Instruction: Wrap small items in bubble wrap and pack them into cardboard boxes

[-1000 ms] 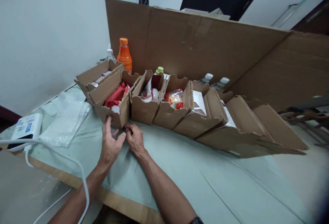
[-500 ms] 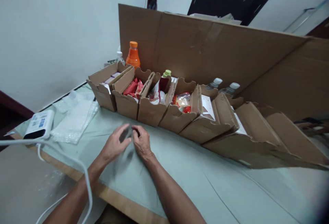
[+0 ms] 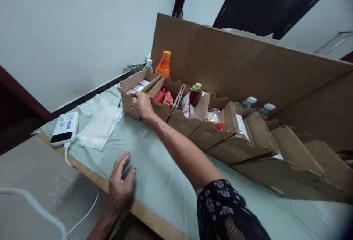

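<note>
A row of open cardboard boxes point(image 3: 193, 128) stands on the pale green table cover point(image 3: 165, 174), holding red packets, snack bags and white cards. My right hand point(image 3: 141, 104) reaches out to the leftmost box point(image 3: 129, 96), its fingers curled over the box's front rim. My left hand point(image 3: 119, 185) lies flat near the table's wooden front edge, fingers spread, holding nothing.
A white device point(image 3: 65, 128) with a cable and a bubble-wrap sheet point(image 3: 99, 126) lie at the left. An orange bottle point(image 3: 163, 64) and clear bottles point(image 3: 248, 102) stand behind the boxes. A tall cardboard sheet point(image 3: 248, 63) leans at the back.
My right hand has gone from the table in front of the boxes out to the leftmost box's rim. My left hand has drawn back to the table's front edge. The view has shifted.
</note>
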The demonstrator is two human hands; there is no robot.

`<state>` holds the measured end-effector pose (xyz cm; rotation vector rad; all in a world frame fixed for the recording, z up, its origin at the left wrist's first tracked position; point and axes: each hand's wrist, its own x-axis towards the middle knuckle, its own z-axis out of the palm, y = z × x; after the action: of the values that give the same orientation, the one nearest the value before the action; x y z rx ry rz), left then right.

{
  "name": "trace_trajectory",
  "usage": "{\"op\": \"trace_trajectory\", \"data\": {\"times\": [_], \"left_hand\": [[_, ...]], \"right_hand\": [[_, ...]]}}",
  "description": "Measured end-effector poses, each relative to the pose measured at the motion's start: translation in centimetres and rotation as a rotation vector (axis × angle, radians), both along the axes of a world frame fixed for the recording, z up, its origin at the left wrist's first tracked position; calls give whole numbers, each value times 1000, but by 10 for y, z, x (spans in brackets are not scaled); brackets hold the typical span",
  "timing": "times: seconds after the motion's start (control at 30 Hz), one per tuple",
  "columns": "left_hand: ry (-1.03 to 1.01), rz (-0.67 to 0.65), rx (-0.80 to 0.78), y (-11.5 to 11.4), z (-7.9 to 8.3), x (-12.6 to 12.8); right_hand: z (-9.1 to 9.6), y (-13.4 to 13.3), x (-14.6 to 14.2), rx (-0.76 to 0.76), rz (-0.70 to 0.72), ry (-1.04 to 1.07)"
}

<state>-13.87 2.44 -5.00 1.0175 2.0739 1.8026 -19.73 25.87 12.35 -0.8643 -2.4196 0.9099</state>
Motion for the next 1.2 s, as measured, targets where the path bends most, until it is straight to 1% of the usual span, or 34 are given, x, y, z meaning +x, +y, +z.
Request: {"op": "trace_trajectory", "data": {"times": [0.1,0.2,0.33,0.43,0.53,0.63,0.73,0.83,0.9,0.93,1.0,1.03,1.07,1.13,1.2], "left_hand": [[-226,48,126,-2,-1,1],[-350,68,265,-1,-2,1],[-393,72,353,3,-1,-2],[-451,137,454,6,2,-5],[-497,183,517,4,5,-7],[-492,211,467,-4,5,-3],[-477,219,374,-13,6,5],[-418,131,300,-18,11,12],[-363,51,271,-20,16,16],[-339,20,259,-21,19,17],[-314,-32,227,-22,24,21],[-316,-60,197,-22,26,24],[-327,-90,150,-23,27,26],[-351,-146,22,-22,29,33],[-343,-172,-75,-16,31,41]], "right_hand": [[-5,-14,6,40,-22,-7],[-7,-41,27,90,-13,-18],[-7,-82,68,123,-11,6],[-12,-112,102,122,8,35],[-18,-132,140,117,53,57],[-19,-139,189,54,8,150],[-10,-135,245,11,-16,217],[0,-129,298,8,-20,194],[-2,-125,333,-35,-90,203],[-6,-124,349,-63,-156,234],[-20,-124,382,-128,-311,348],[-30,-126,396,-166,-369,411],[-40,-129,407,-202,-397,460],[-60,-141,421,-256,-366,476],[-77,-153,420,-257,-288,397]]}}
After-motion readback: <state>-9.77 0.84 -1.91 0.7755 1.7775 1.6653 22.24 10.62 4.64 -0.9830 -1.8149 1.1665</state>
